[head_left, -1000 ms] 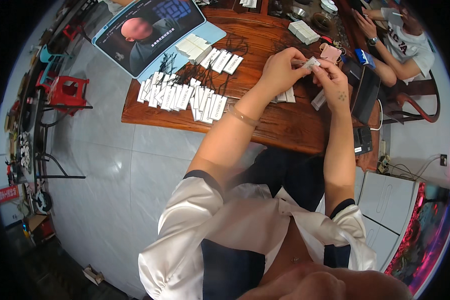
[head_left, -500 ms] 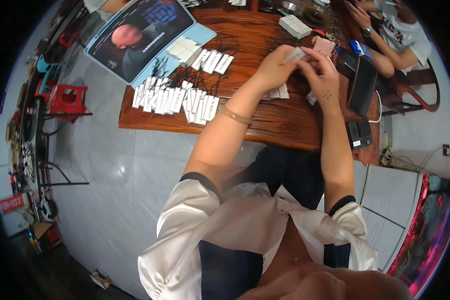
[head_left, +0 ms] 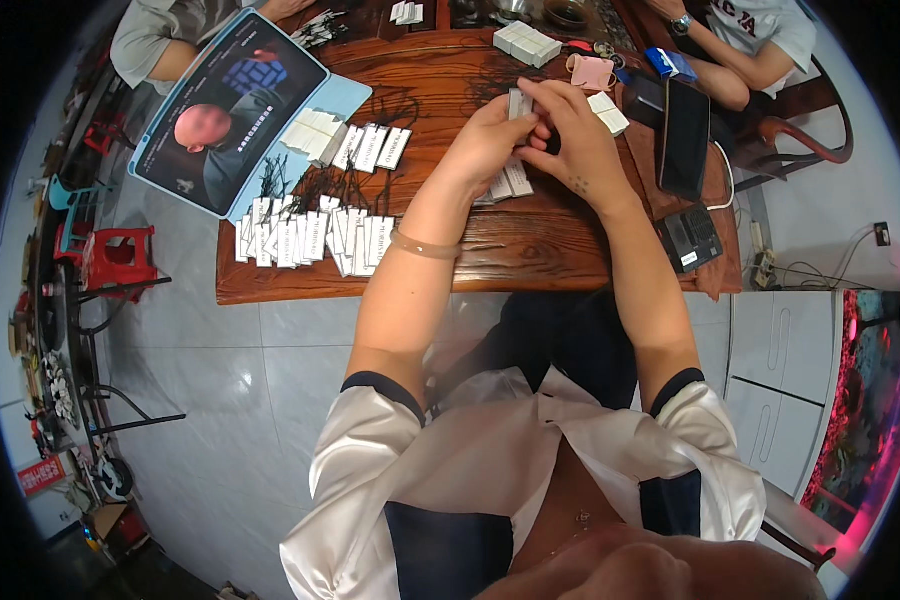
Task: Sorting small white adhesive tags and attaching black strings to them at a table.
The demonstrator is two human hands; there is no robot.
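Over the wooden table (head_left: 560, 240), my two hands meet around a small white card tag (head_left: 519, 104). My left hand (head_left: 482, 150) is closed on the tag from the left. My right hand (head_left: 572, 138) has its fingers bent over the tag's upper end and right side, hiding part of it. Beneath my hands lie more white tags (head_left: 515, 180), partly covered. Left of my left wrist, white tags with black cords (head_left: 310, 235) are spread in overlapping rows. Behind them is a short row of tags (head_left: 372, 148) beside a block of stacked tags (head_left: 315, 135).
A tablet (head_left: 225, 120) playing a video stands at the left. Another tag stack (head_left: 527, 43) sits at the back, one (head_left: 607, 113) beside my right hand. Rightward are a pink case (head_left: 592, 72), a blue box (head_left: 670, 65) and a phone (head_left: 685, 140). Two people sit across the table.
The view has shifted, so the table sits further left and lower. The tag between my hands has turned more upright, and my right fingers now reach over its top.
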